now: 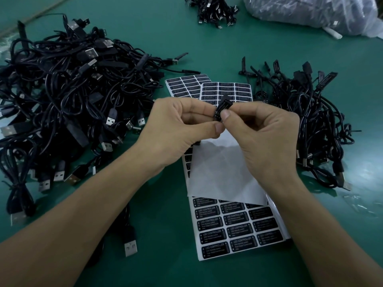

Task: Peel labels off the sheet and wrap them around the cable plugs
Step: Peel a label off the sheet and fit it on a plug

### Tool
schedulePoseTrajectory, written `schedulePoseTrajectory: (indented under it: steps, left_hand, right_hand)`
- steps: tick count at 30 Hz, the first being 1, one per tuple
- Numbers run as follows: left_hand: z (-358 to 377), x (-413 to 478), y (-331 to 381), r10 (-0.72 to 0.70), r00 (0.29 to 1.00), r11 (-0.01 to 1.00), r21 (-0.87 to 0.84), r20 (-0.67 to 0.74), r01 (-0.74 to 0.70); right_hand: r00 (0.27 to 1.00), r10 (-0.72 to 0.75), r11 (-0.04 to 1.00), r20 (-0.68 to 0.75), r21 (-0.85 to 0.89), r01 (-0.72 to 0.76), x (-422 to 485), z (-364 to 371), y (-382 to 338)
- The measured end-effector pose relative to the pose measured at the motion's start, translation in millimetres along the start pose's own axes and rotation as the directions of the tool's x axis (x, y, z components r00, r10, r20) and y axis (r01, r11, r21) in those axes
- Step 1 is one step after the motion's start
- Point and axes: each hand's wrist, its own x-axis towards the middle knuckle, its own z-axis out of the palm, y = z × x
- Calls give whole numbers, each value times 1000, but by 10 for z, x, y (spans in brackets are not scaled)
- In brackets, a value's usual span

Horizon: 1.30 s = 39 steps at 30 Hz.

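One head-worn wide-angle camera looks forward and steeply down, close over the green worktop (145, 255), forearms reaching in from below.

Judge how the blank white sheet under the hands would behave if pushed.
Probably floppy and very light: the blank white sheet looks paper-thin. It lies askew on the glossy label sheet, so it would likely slide easily.

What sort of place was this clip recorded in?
Most likely a factory assembly or packing bench: heaps of identical black USB cables on a green work mat, sheets of LED CONTROLLER labels, and a bulk plastic bag at the back.
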Motion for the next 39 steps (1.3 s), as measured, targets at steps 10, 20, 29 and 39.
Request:
schedulePoseTrajectory:
  steps: [10,20,29,39]
  left_hand:
    - [-7,-1,8,-11,1000,1000,11,-1,11]
    - [8,22,-37,-4,998,998,-57,-61,1]
    - [9,25,-39,37,997,999,-27,-70,-39]
    - [17,24,-40,61,995,998,-7,-82,-62]
  right_hand:
    - [999,-20,999,-28,-51,19,-4,-7,21]
    - [1000,-27,1000,-11,-12,26,-18,8,8]
    - [1000,5,1000,-27,28,-4,-27,23,-3]
    - [1000,11,995,-13,94,-10,-19,49,-34]
